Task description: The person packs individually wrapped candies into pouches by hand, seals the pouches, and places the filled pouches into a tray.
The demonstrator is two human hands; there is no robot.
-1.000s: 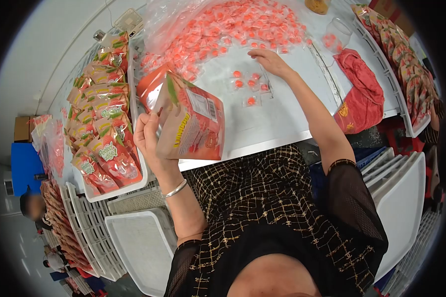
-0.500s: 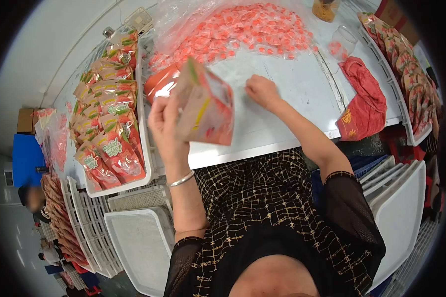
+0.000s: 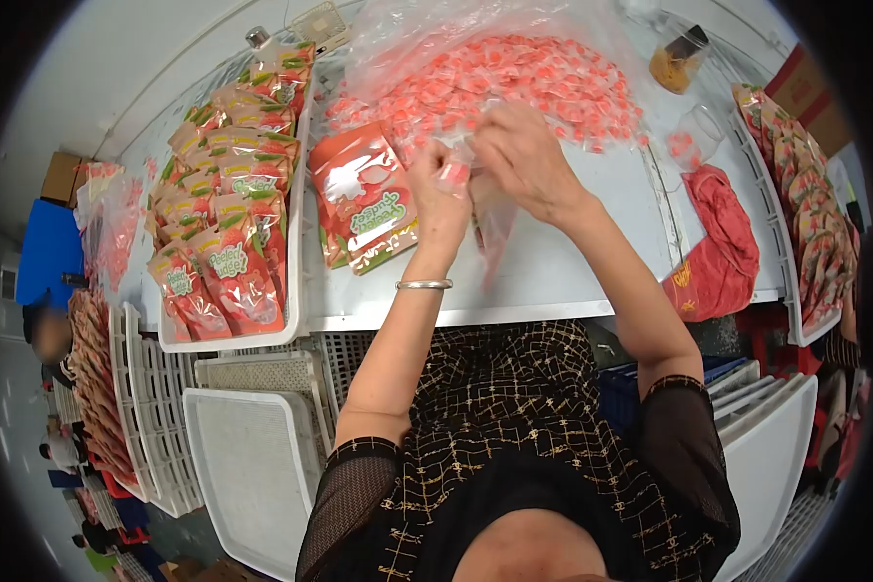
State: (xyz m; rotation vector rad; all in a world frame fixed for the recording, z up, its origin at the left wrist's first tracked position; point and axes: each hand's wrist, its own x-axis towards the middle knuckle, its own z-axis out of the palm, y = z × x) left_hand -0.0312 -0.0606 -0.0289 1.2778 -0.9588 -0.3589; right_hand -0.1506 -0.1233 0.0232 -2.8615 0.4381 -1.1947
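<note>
My left hand (image 3: 440,199) is closed on one top edge of a candy pouch (image 3: 496,228), held narrow side toward me above the table. A small pink-and-white piece shows by its thumb. At the pouch's top, my right hand (image 3: 533,160) has its fingers bent and gripping the other edge; they are slightly blurred and partly hide the opening. Flat on the table, left of my hands, lie red Peeled Fudge pouches (image 3: 364,194). Just beyond my hands spreads a heap of small wrapped pink candies (image 3: 553,82).
A white tray (image 3: 299,291) of filled pouches stands on the left, another tray (image 3: 800,315) on the right. Clear plastic sheeting (image 3: 407,44) borders the candies. A red cloth bag (image 3: 718,247), a clear cup (image 3: 698,136) and a jar (image 3: 677,63) sit at right. Empty trays (image 3: 247,466) lean below.
My left hand has moved right with the pouch and turned it edge-on. My right hand has come up to the pouch's top. The view has shifted, showing the flat pouches more fully.
</note>
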